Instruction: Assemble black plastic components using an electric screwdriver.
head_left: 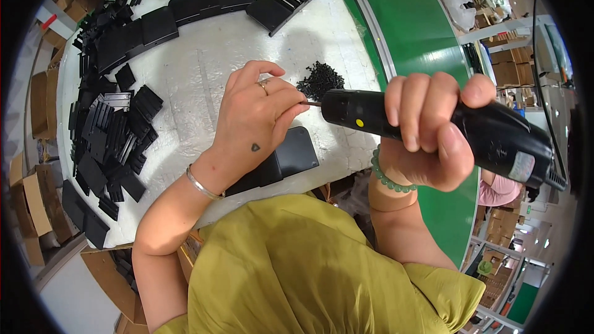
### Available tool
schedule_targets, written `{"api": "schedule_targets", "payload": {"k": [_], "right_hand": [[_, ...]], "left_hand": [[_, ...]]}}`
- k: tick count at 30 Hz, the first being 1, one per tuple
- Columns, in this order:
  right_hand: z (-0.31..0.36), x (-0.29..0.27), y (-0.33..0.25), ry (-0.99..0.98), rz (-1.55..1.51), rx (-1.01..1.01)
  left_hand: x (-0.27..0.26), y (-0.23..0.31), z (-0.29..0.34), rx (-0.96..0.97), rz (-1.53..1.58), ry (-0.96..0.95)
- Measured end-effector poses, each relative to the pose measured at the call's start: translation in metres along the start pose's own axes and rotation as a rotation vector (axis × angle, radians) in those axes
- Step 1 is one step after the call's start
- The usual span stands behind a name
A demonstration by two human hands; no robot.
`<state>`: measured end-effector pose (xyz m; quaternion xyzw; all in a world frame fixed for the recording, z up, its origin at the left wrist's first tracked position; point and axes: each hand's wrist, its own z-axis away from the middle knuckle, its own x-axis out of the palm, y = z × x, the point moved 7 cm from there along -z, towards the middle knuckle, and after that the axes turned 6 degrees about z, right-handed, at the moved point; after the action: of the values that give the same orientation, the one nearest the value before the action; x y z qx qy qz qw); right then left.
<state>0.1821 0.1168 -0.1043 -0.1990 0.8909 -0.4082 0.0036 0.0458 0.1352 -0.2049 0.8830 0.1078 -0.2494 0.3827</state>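
Note:
My right hand [433, 127] is wrapped round a black electric screwdriver [362, 110], held level with its bit pointing left. The fingertips of my left hand [257, 108] are pinched together at the tip of the bit. Whatever they hold there, perhaps something tiny, is hidden by the fingers. Just beyond the bit lies a heap of small black screws [320, 80] on the white table covering. Below my left hand rests a flat black plastic part [297, 151], partly covered by the hand and wrist.
Black plastic panels [210, 1] stand in a row along the far side, with a grooved black part [283, 4] beside them. A jumbled pile of black strips and plates [111, 130] covers the left of the white-covered table [185, 86]. A green belt [427, 25] with a metal rail runs at the right.

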Motion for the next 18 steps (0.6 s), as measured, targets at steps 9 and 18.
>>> {"api": "schedule_targets", "payload": {"k": [9,18], "right_hand": [[0.011,0.028,-0.014,-0.207,0.06,0.01],[0.044,0.045,0.007,-0.13,0.026,0.218]], "left_hand": [[-0.008,0.031,0.016,0.126,-0.168,-0.176],[-0.036,0.001,0.057,-0.278,0.021,-0.169]]}}
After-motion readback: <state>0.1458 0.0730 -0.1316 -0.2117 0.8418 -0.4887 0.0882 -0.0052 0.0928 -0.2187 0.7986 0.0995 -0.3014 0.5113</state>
